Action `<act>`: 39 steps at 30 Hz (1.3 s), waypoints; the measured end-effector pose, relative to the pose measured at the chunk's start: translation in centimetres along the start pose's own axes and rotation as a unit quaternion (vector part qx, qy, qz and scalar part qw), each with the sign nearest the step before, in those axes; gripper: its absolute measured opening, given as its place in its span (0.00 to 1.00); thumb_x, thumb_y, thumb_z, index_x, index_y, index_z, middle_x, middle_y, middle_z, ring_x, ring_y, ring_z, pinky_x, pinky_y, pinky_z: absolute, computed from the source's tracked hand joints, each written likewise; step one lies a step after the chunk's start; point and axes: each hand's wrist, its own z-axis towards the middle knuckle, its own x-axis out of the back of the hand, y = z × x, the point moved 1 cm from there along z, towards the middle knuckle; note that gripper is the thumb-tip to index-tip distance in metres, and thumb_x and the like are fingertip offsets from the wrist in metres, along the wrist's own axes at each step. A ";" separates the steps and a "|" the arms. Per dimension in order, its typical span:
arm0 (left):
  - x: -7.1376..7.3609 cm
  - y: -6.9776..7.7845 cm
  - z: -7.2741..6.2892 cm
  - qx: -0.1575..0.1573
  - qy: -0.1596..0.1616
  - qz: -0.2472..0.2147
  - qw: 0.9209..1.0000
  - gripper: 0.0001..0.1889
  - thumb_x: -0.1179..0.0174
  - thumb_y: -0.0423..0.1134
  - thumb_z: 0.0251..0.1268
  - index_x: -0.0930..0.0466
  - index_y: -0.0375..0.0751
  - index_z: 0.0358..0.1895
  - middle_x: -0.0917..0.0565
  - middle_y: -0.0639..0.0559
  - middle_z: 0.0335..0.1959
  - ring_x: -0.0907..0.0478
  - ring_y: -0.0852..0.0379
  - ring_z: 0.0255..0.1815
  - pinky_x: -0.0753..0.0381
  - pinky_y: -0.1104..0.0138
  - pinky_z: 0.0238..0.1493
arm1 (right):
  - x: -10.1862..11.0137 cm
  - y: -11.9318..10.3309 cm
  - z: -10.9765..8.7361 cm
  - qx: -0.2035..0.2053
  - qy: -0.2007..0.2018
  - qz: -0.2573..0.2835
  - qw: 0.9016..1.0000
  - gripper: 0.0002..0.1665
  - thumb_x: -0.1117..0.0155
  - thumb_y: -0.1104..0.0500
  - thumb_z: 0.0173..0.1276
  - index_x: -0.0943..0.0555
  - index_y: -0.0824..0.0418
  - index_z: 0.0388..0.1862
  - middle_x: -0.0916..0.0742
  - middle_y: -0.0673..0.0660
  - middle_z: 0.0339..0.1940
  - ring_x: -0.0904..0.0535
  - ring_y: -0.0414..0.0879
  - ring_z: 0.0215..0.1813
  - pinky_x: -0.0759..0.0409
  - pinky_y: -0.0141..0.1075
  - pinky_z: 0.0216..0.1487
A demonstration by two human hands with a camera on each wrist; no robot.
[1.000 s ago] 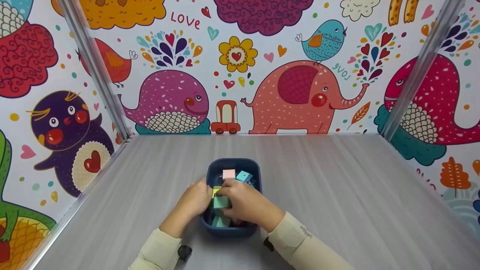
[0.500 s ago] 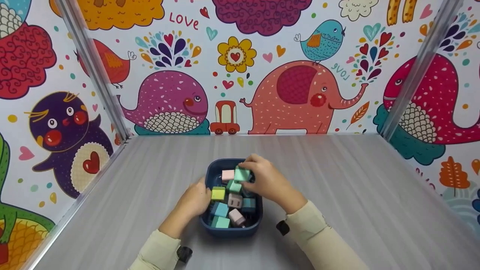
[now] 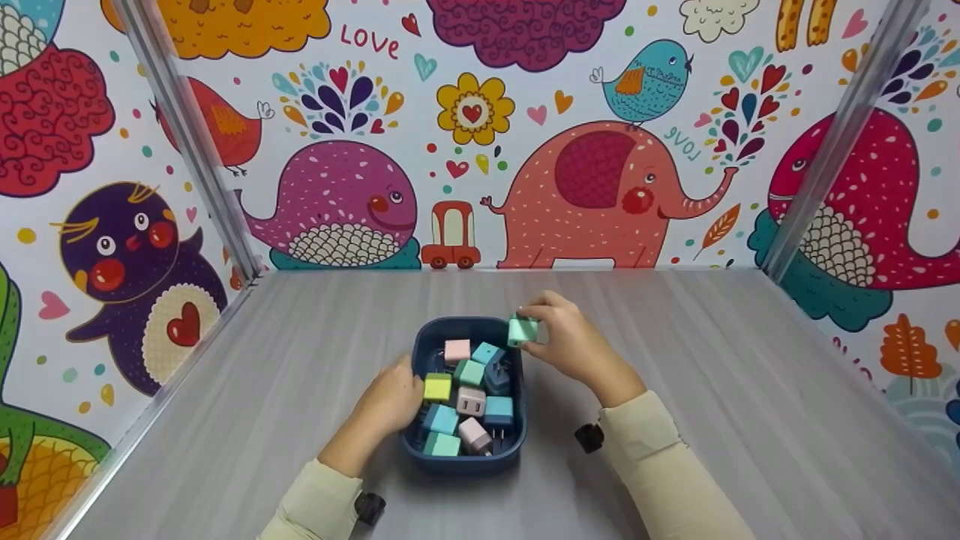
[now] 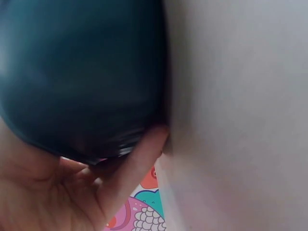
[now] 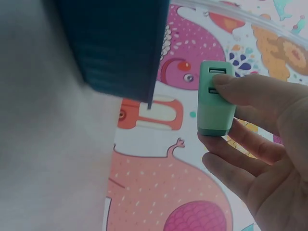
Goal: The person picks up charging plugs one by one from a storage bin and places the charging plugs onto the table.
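Observation:
A mint-green USB charger (image 3: 523,330) is pinched between the thumb and fingers of my right hand (image 3: 571,341), just past the box's far right corner. Two USB ports show on the charger (image 5: 215,110) in the right wrist view, the thumb lying over them. My left hand (image 3: 386,401) grips the left side of a dark blue plastic box (image 3: 461,466), with fingers against its outer wall in the left wrist view. Several chargers lie jumbled inside: a yellow-green one (image 3: 437,388), a pink one (image 3: 457,350), a mauve one with two ports (image 3: 471,402), and blue and green ones.
The box stands on a grey wood-grain table (image 3: 675,390). Cartoon-printed panels (image 3: 585,195) rise at the back and both sides, joined by metal corner posts (image 3: 832,150).
My right hand lifted the green charger from the near part of the box and carried it away and to the right, over the rim. The left hand stayed at the box's left side.

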 end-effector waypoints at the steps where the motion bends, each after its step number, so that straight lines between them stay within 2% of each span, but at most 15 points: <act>1: 0.0 0.0 0.0 0.001 -0.001 0.000 1.000 0.24 0.51 0.33 0.82 0.33 0.19 0.72 0.21 0.26 0.66 0.20 0.34 0.67 0.22 0.40 0.66 | 0.0 0.3 0.0 -0.003 0.001 0.000 1.000 0.27 0.17 0.65 0.62 0.12 0.66 0.61 0.15 0.60 0.57 0.15 0.52 0.56 0.13 0.46 0.59; 9: 0.0 0.0 0.0 0.005 -0.007 0.003 1.000 0.26 0.51 0.34 0.83 0.34 0.19 0.74 0.22 0.25 0.68 0.22 0.33 0.68 0.23 0.40 0.68 | -0.6 2.5 -0.1 -0.031 -0.001 0.004 1.000 0.26 0.19 0.68 0.62 0.13 0.67 0.60 0.15 0.62 0.56 0.15 0.55 0.56 0.14 0.48 0.60; 16: 0.0 0.0 0.0 0.011 -0.007 -0.004 1.000 0.26 0.51 0.35 0.83 0.35 0.20 0.75 0.22 0.26 0.68 0.21 0.34 0.68 0.23 0.40 0.67 | -1.4 4.0 -0.4 -0.071 -0.018 0.017 0.997 0.25 0.20 0.70 0.63 0.12 0.65 0.60 0.16 0.60 0.56 0.16 0.54 0.56 0.16 0.50 0.63; 28: -0.1 0.0 0.0 0.016 -0.011 -0.001 1.000 0.26 0.51 0.35 0.84 0.35 0.21 0.75 0.23 0.27 0.69 0.21 0.34 0.68 0.23 0.40 0.68 | -2.4 5.0 -0.5 -0.066 -0.030 0.006 0.997 0.23 0.24 0.75 0.64 0.12 0.67 0.59 0.15 0.61 0.54 0.17 0.55 0.55 0.16 0.50 0.63; 35: -0.1 0.0 0.0 0.013 -0.010 0.000 1.000 0.26 0.52 0.35 0.83 0.34 0.22 0.75 0.22 0.28 0.69 0.21 0.34 0.68 0.23 0.40 0.68 | -3.0 5.3 -0.6 -0.089 -0.040 0.014 0.995 0.24 0.25 0.75 0.64 0.12 0.66 0.60 0.15 0.60 0.55 0.18 0.54 0.57 0.18 0.50 0.66; 39: -0.2 -0.1 0.0 0.018 -0.012 0.002 1.000 0.26 0.52 0.36 0.83 0.34 0.22 0.75 0.22 0.28 0.69 0.21 0.34 0.68 0.23 0.40 0.68 | -3.3 5.6 -0.6 -0.088 -0.041 0.012 0.995 0.24 0.25 0.75 0.64 0.12 0.66 0.60 0.15 0.60 0.56 0.18 0.55 0.57 0.18 0.51 0.66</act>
